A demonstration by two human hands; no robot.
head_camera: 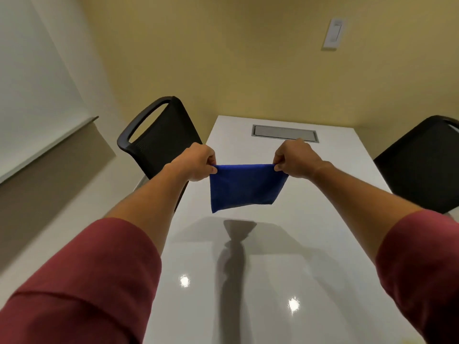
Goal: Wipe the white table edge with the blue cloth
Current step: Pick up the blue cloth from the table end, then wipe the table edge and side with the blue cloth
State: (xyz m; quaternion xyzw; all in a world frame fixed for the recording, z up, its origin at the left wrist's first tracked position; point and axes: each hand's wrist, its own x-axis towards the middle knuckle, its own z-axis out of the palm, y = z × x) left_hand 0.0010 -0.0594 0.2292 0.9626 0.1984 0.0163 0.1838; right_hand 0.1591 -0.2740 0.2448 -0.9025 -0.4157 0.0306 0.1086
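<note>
A blue cloth (244, 187) hangs in the air above the glossy white table (323, 244), stretched flat between both hands. My left hand (198, 161) pinches its upper left corner and my right hand (294, 160) pinches its upper right corner. The cloth's lower edge hangs free, clear of the tabletop, and casts a shadow on the surface below. The table's left edge (171, 234) runs under my left forearm. Both arms wear dark red sleeves.
A black mesh chair (159, 137) stands at the table's left side and another black chair (424, 165) at its right. A grey cable hatch (284, 133) is set into the far end of the tabletop. A yellow wall lies behind, a whiteboard at left.
</note>
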